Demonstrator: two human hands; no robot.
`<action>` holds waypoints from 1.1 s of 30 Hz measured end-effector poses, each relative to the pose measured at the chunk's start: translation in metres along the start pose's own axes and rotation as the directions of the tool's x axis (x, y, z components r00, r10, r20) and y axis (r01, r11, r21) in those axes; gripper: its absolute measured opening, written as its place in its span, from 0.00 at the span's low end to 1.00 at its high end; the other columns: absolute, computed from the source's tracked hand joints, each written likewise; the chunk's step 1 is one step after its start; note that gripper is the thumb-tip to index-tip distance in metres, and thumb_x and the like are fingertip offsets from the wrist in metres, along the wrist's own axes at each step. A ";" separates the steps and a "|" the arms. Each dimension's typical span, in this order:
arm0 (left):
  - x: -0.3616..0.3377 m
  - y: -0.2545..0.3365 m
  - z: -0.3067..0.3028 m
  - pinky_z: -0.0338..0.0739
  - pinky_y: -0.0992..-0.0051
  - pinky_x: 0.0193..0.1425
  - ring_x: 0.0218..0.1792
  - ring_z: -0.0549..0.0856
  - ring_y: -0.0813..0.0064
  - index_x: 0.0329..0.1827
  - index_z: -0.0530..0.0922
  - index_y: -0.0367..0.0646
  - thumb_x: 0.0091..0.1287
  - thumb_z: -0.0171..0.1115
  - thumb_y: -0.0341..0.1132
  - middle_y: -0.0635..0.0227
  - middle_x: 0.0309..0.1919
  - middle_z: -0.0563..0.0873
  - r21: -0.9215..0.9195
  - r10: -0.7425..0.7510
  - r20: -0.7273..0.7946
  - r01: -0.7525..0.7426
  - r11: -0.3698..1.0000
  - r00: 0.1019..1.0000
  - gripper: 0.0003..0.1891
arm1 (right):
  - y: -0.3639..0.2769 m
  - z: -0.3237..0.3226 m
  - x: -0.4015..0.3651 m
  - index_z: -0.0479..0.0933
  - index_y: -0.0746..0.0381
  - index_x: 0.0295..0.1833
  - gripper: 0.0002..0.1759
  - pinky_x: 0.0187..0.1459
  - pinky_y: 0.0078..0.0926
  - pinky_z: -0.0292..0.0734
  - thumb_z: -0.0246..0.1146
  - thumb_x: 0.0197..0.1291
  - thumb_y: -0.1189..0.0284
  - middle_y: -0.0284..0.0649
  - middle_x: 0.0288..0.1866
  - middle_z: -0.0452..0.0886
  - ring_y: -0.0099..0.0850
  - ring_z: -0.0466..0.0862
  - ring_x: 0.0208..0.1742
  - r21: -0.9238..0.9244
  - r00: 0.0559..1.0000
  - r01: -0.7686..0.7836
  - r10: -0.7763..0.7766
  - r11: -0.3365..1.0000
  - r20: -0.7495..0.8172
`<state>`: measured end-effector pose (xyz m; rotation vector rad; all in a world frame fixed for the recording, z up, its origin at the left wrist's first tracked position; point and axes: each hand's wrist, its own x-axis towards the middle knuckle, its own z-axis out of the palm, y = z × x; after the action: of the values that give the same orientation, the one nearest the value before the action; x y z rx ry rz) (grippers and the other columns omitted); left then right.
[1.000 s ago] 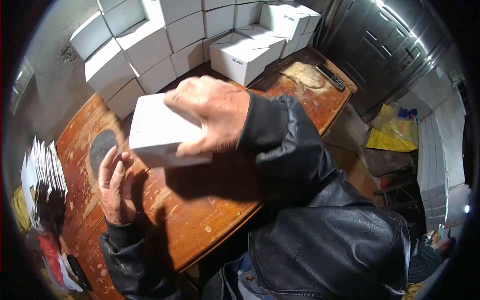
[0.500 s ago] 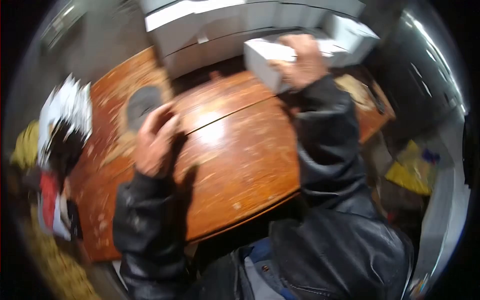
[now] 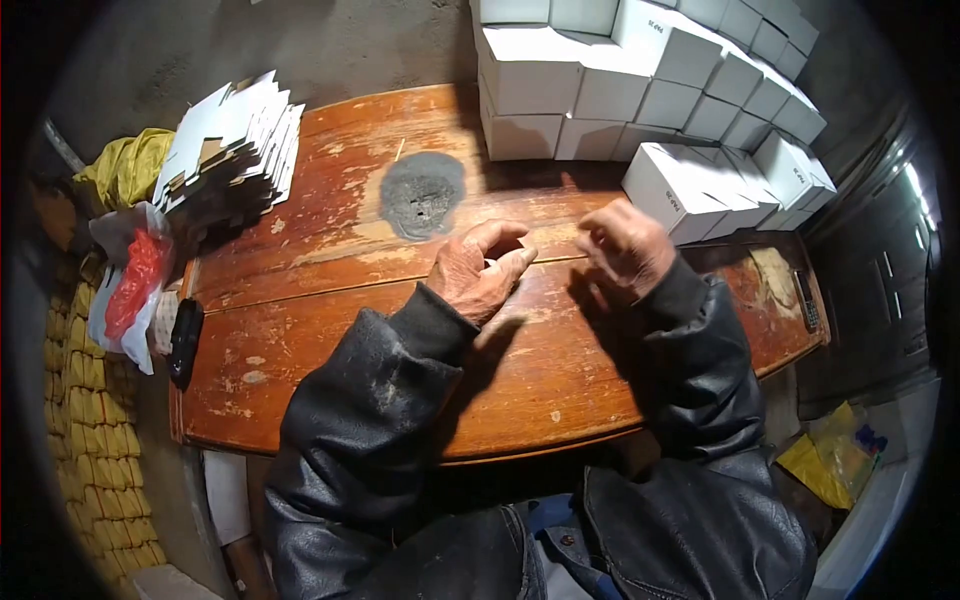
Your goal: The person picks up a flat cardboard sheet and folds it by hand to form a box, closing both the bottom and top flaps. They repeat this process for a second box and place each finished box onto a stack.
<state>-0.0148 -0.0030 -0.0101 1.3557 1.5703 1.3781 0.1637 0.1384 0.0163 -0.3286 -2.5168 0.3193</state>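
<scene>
My left hand (image 3: pixel 483 268) hovers over the middle of the wooden table (image 3: pixel 330 350). Its fingers are loosely bent, with a gap between thumb and forefinger, and I see nothing held. To its right my right hand (image 3: pixel 630 245) is slightly blurred, its fingers half curled and apart, with no object visible in it. Just beyond the right hand lies a row of white boxes (image 3: pixel 672 190), the nearest one marked with small dark print. A dark round patch (image 3: pixel 422 195) on the tabletop is beyond my left hand.
Stacked white cartons (image 3: pixel 530 85) rise at the back right. Flat cardboard sheets (image 3: pixel 230 140) pile up at the back left, near a yellow cloth (image 3: pixel 128 168) and a red plastic bag (image 3: pixel 138 283). A black case (image 3: pixel 185 340) lies at the left edge, a remote control (image 3: pixel 806 300) at the right.
My right hand has let go of the white box and drawn back toward me. My two hands are now closer together, and the view has shifted, showing more of the table's left side.
</scene>
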 end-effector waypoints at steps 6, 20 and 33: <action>0.001 -0.007 0.000 0.79 0.72 0.44 0.38 0.84 0.69 0.46 0.79 0.33 0.64 0.60 0.33 0.56 0.36 0.85 0.127 0.223 -0.082 -0.211 0.969 0.971 0.13 | -0.005 0.015 0.001 0.75 0.64 0.39 0.07 0.32 0.32 0.75 0.63 0.55 0.76 0.46 0.32 0.75 0.41 0.80 0.30 0.075 0.990 0.088 -0.096 0.993 0.099; 0.024 -0.006 -0.114 0.80 0.72 0.39 0.35 0.81 0.73 0.46 0.79 0.39 0.60 0.64 0.29 0.66 0.35 0.81 0.415 0.463 -0.662 -0.226 0.881 0.590 0.12 | 0.004 0.028 -0.001 0.76 0.62 0.36 0.07 0.30 0.28 0.72 0.67 0.55 0.73 0.41 0.27 0.75 0.34 0.78 0.28 0.094 0.989 0.008 -0.021 0.996 0.144; -0.030 -0.021 -0.283 0.55 0.43 0.67 0.69 0.61 0.46 0.70 0.56 0.38 0.60 0.66 0.44 0.44 0.69 0.58 -0.324 -0.213 -0.902 -0.263 0.909 0.375 0.39 | -0.004 0.024 0.006 0.75 0.61 0.35 0.08 0.29 0.31 0.72 0.68 0.53 0.75 0.42 0.27 0.74 0.39 0.78 0.28 0.079 0.982 -0.021 0.005 0.997 0.191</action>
<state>-0.2739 -0.1139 0.0344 0.1899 1.6640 2.6009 0.1449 0.1332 0.0014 -0.2948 -2.6812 0.4774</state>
